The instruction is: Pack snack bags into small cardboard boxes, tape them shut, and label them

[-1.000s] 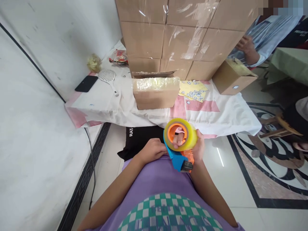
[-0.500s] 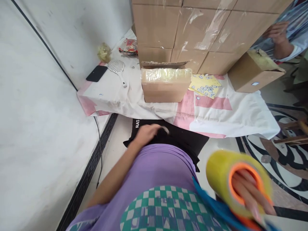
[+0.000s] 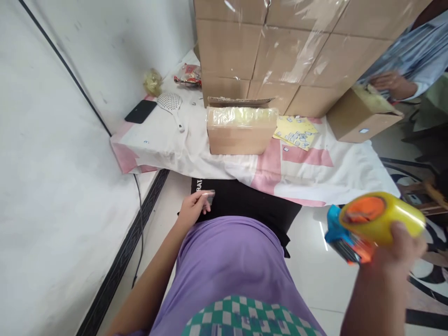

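Observation:
My left hand [image 3: 193,206] is over my lap with a short piece of clear tape [image 3: 209,193] pinched between its fingers. Off to the right, beyond my body, my right hand [image 3: 399,249] grips a tape dispenser [image 3: 339,231] with a blue and orange frame. It carries a thick roll of yellowish tape [image 3: 408,214] with an orange core. A cardboard box [image 3: 241,137] stands ahead of me on the table; tape covers its top edge and a flap sticks up behind. Neither hand touches the box.
Behind the box rises a tall stack of taped cartons [image 3: 227,51]. A white paddle-shaped strainer [image 3: 170,102], a dark phone [image 3: 141,111] and yellow sheets with small labels [image 3: 297,133] lie on the cloth-covered table [image 3: 185,149]. At right, another person's hand [image 3: 392,83] is at a second box [image 3: 364,112].
My right hand has swung up and forward with the tape dispenser, turning it. My left hand has shifted left and slightly down with the tape piece. The other person's hand has lowered to the second box.

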